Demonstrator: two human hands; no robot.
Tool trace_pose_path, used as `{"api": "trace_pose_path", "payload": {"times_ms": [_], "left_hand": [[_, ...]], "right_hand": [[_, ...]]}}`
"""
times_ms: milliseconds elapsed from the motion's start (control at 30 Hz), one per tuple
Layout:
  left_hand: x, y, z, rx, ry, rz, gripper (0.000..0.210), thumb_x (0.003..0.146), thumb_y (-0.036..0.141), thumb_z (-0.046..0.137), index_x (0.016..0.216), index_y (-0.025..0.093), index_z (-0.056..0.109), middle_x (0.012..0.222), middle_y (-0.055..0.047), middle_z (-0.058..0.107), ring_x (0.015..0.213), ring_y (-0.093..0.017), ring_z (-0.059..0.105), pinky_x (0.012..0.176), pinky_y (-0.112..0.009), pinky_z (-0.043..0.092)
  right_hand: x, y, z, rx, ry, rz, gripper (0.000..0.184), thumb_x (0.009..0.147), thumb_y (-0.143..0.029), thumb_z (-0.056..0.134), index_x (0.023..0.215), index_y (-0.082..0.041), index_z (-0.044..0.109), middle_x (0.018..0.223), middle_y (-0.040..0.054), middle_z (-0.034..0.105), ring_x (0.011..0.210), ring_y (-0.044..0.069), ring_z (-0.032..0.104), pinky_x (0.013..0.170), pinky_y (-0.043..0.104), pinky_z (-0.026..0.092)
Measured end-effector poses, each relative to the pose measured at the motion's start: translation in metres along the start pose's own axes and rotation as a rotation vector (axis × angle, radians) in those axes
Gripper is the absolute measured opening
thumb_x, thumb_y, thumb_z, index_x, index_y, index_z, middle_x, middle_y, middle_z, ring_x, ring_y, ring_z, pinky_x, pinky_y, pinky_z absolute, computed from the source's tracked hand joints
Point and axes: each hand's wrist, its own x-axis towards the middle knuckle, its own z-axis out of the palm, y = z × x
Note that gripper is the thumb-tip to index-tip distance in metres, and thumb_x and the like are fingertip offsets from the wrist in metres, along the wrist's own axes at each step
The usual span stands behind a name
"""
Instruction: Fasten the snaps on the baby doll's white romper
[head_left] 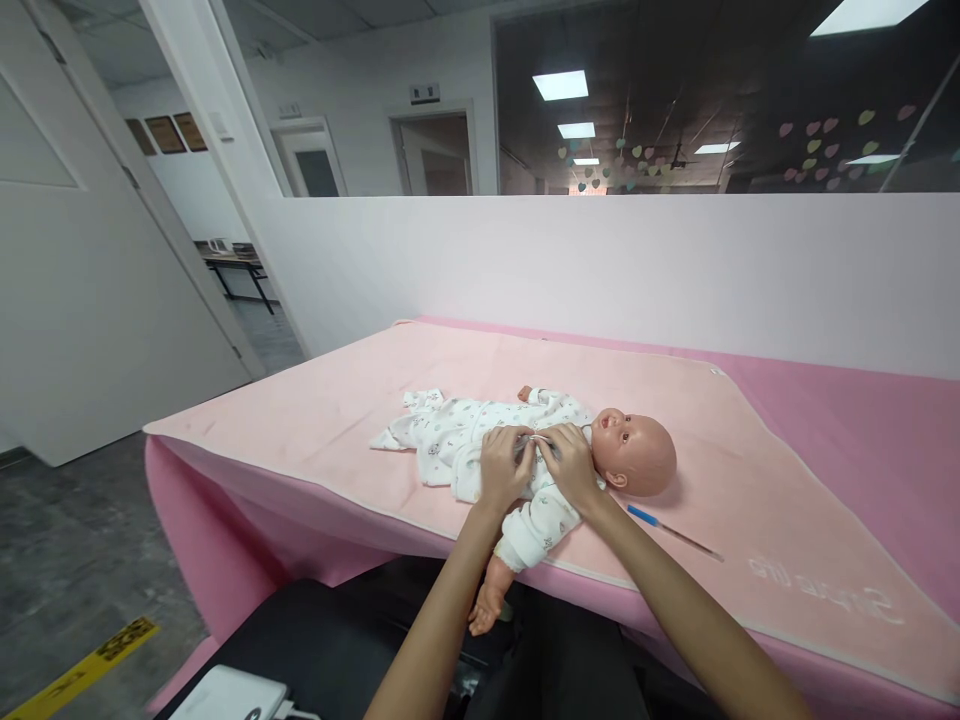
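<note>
A baby doll (634, 452) lies on its back on the table, its head to the right. It wears a white printed outfit (442, 425) with long sleeves and legs. My left hand (506, 462) and my right hand (568, 460) meet over the doll's chest. Both have their fingers pinched on the front of the outfit, where a thin whitish strip shows between the fingertips. Its exact shape is too small to make out. One doll arm (491, 598) hangs over the near table edge, between my forearms.
A pink blanket (300, 420) with a darker pink cloth (885, 430) under it covers the table. A blue-handled thin rod (675, 532) lies right of my right forearm. Behind the table stands a white wall (600, 270) with a window. A white device (229, 695) is at lower left.
</note>
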Motion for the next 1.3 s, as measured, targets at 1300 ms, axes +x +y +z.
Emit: {"api": "trace_pose_path", "payload": {"times_ms": [1300], "left_hand": [[-0.007, -0.007, -0.015, 0.100, 0.066, -0.133, 0.015, 0.087, 0.022, 0.041, 0.083, 0.020, 0.055, 0.086, -0.006, 0.059, 0.084, -0.021, 0.051, 0.076, -0.036, 0.037]], "right_hand": [[0.010, -0.033, 0.021, -0.130, -0.007, -0.064, 0.017, 0.080, -0.010, 0.045, 0.079, -0.019, 0.059, 0.076, 0.0046, 0.061, 0.078, 0.020, 0.051, 0.077, 0.035, 0.039]]}}
